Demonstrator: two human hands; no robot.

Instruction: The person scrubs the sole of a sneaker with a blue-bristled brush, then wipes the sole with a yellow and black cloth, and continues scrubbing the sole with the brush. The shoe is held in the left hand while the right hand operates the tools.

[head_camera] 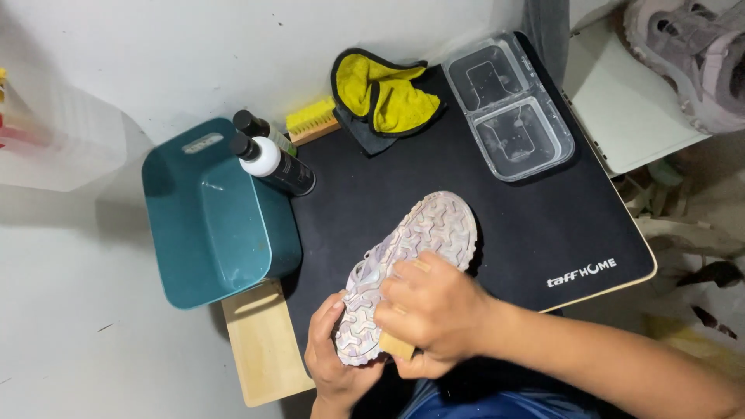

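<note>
Two hands grip pale, sole-up sneaker (411, 268).

The hands (388, 334) hold a shoe (411, 271) on the mat (543, 225); basin (213, 225) to their left, bottles (272, 159), cloth (384, 93) and tray (508, 109) beyond.

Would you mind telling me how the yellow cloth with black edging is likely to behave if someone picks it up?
The yellow cloth with black edging lies crumpled in soft folds, so it would probably go floppy and drape. It looks thin, so likely light for its size. Its fuzzy-looking surface suggests it would grip rather than slip, and it should not roll.
</note>
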